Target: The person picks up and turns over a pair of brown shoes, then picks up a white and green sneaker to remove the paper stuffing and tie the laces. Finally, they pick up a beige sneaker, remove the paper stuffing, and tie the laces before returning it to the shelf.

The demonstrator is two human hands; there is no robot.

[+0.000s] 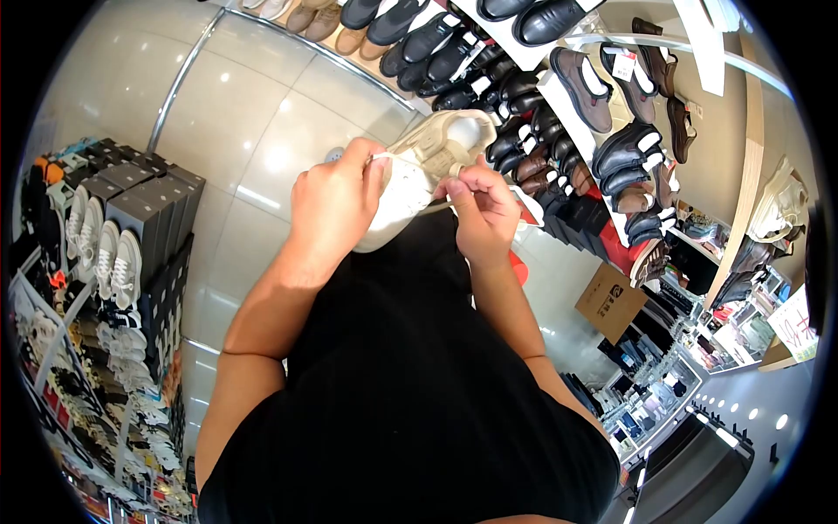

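I hold a cream-white sneaker (419, 170) up in front of my body, above my black clothing. My left hand (336, 205) grips the shoe from its left side, with the thumb on the upper. My right hand (480, 205) is beside the shoe's right side, its fingertips pinched on a thin cream lace (441, 206) that runs from the shoe. The shoe's opening and heel point away from me, toward the shelves.
Shelves of dark leather shoes (541, 113) rise ahead and to the right. A stack of dark shoe boxes (148, 218) with pale sneakers (109, 258) stands on the left. A glossy tiled floor (236, 131) lies between. A cardboard box (609, 301) sits at the right.
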